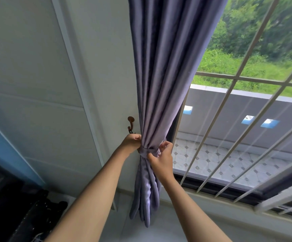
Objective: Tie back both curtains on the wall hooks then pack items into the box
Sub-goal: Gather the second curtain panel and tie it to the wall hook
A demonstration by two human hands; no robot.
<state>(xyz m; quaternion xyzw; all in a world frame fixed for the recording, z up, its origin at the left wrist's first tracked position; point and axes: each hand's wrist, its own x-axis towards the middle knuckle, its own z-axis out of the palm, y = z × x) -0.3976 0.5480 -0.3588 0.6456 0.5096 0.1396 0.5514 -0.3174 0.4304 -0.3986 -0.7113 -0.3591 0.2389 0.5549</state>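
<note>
Curtain [161, 84] bunched | tieback [149, 151] pinched by right hand [161, 160] fingers | left hand [131, 141] fisted by hook [131, 123]

Curtain [161, 75] plain purple-grey; wall hook [131, 121] brown; window bars [229, 105] white.

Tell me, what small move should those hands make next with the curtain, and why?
Probably draw the end of the tieback up to the wall hook with the left hand. The curtain is already bunched inside the band, the right hand pinches it in front, and the hook sits just above the left hand, seemingly not yet holding the band.
</note>
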